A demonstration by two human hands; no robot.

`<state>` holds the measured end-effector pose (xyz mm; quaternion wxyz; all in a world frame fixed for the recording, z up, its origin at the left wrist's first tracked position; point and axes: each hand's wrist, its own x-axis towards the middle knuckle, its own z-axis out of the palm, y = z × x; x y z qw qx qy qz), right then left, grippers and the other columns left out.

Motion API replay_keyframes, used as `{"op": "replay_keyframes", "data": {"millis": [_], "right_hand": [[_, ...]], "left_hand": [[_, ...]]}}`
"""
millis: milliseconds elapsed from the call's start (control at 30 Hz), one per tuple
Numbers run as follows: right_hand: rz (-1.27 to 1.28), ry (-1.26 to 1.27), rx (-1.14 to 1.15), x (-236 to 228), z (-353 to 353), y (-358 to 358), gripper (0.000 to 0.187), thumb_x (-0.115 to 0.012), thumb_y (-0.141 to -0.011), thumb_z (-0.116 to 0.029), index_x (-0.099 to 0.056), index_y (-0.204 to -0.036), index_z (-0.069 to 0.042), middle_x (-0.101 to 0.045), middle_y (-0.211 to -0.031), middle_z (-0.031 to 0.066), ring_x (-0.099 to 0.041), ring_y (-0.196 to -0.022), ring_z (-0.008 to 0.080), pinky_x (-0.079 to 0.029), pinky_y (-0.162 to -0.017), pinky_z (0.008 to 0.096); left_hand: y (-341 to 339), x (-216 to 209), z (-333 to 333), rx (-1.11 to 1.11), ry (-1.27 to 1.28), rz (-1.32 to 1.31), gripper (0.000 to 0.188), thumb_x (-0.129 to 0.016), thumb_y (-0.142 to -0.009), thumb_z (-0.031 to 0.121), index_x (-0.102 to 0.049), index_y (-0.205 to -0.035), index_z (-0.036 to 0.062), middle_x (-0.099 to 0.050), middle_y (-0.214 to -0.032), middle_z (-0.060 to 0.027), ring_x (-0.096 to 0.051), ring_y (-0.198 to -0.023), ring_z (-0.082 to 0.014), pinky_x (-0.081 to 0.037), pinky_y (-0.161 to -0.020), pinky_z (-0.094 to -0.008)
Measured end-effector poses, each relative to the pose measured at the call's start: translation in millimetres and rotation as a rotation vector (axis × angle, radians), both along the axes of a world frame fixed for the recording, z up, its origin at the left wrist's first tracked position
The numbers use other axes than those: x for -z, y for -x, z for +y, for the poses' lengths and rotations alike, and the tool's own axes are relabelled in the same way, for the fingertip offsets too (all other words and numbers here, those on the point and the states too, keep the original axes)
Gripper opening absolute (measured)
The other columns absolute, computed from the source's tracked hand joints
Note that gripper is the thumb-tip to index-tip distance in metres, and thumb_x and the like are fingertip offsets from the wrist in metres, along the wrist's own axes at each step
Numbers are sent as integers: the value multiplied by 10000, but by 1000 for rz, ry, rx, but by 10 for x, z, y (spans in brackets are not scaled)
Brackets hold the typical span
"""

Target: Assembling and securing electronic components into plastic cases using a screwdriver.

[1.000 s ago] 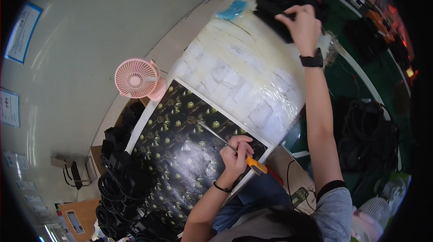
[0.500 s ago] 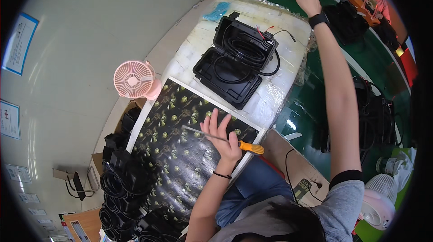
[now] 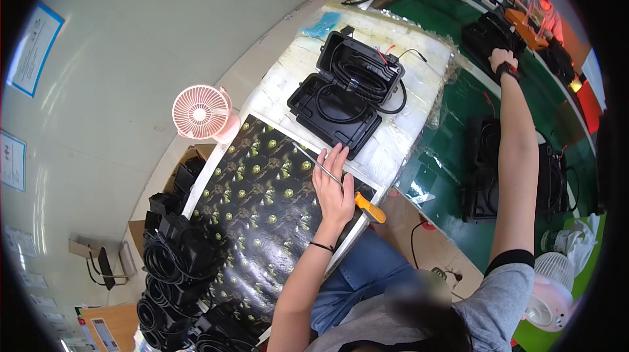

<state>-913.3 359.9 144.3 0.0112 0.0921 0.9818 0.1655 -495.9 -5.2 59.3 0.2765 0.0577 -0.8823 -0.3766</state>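
Head view shows us the left hand (image 3: 334,196) over the patterned tabletop (image 3: 262,221) near its right corner, fingers straight and close together, the thumb against an orange-handled screwdriver (image 3: 371,210). The fingertips are by the near corner of the open black case (image 3: 311,97), which lies on the white wrapped pad (image 3: 400,142) along the edge beside the tabletop. Toward the far edge of the green counter (image 3: 455,113), we see the right hand (image 3: 503,59) at a second black case (image 3: 486,36); whether its fingers pinch it we cannot tell.
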Motion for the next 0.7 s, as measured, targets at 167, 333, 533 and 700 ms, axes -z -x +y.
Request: {"op": "replay_keyframes", "data": {"millis": [167, 333, 533, 700], "right_hand": [[481, 296, -265, -268, -130, 213, 520, -475, -978, -537, -712, -1055, -81, -709, -1078, 184, -641, -1060, 408, -528, -873, 509], [226, 546, -556, -760, -1257, -340, 488, -629, -864, -545, -768, -946, -85, -731, -962, 185, -695, -934, 378, -552, -840, 442], [-61, 1043, -1008, -907, -2113, -900, 419, -652, -910, -476, -761, -963, -75, -735, -832, 89, -696, -769, 200, -542, -735, 319], [127, 985, -1286, -253, -2521, -1194, 638, -574, -911, -622, -604, -1332, -143, -676, -1216, 156, -652, -1100, 296, -495, -943, 371]], "left_hand": [[1, -36, 64, -10, 17, 4, 422, -501, -923, 177, -596, -1326, 96, -478, -1463, -89, -355, -1392, -379, -234, -1164, -480], [-26, 38, -36, -43, 36, 20, 369, -505, -927, 171, -626, -1269, 105, -481, -1459, -88, -384, -1369, -369, -254, -1150, -478], [-100, 16, 80, -44, 117, -9, 234, -543, -925, 194, -701, -1082, 122, -446, -1502, -85, -446, -1297, -334, -303, -1101, -467], [-364, 52, 120, 109, -124, 37, 329, -431, -999, 183, -726, -920, 58, -664, -1162, -105, -577, -1108, -337, -400, -1016, -441]]}}
